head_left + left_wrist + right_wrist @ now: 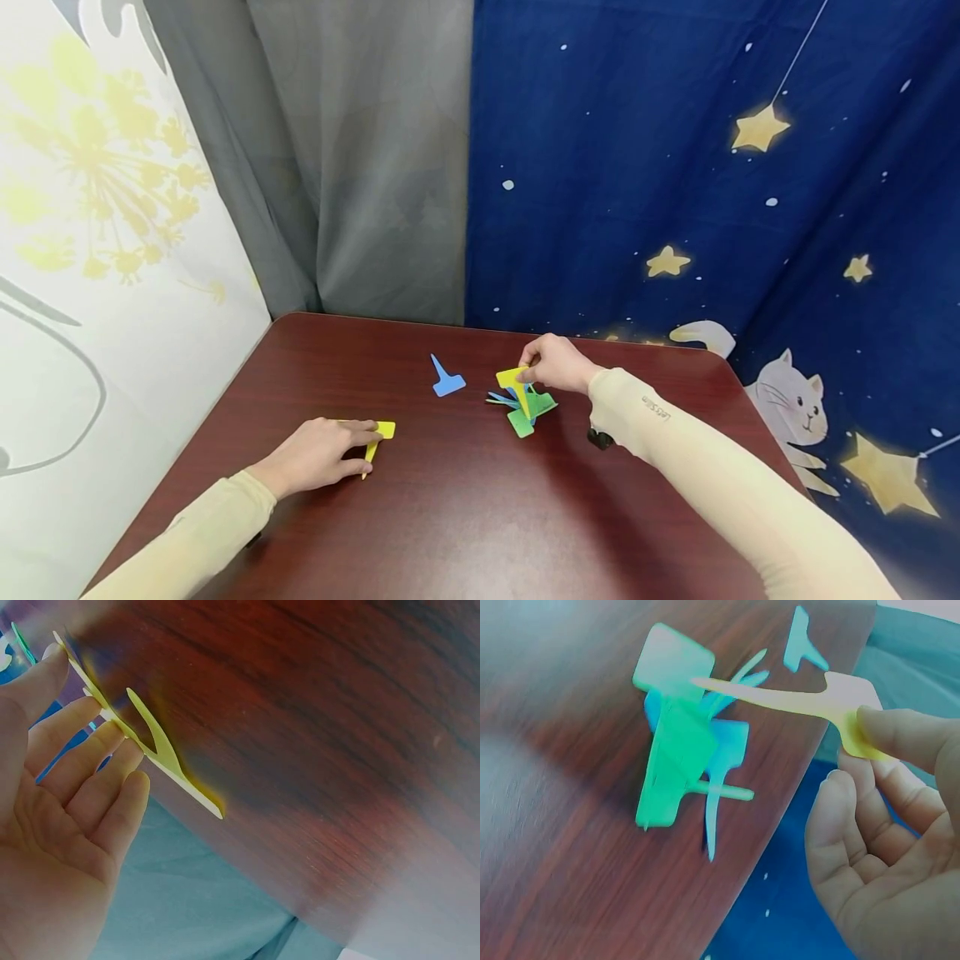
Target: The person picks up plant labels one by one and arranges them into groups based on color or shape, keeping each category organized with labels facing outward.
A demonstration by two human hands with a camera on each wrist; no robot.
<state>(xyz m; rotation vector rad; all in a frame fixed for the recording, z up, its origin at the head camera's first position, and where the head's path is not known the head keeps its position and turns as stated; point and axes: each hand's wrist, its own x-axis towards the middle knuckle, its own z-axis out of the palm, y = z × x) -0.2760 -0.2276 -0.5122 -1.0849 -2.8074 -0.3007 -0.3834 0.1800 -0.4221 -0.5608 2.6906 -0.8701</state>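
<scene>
Reddish-brown wood grain covers the table (450, 525), a broad stretch of it lying between the 2 hands and toward the near side. Nearest, the left hand (322, 454) has its fingers extended and thumb apart, fingertips touching yellow T-shaped plant tags (386, 430); overlap hides how many. From the left wrist, 1 yellow spike shows clear of the fingers; seen from the head, the hand covers part of it. Farther off, the right hand (562, 362) pinches 1 yellow T-shaped tag (510, 379) by its wide end, its spike pointing over a pile of green and blue tags (542, 406). The right wrist view separates crossed spikes that merge from the head. A lone blue tag (449, 385) lies left of the pile, short of the table's far edge, beyond which hang a grey curtain (390, 167) and a starry blue curtain (600, 183).
</scene>
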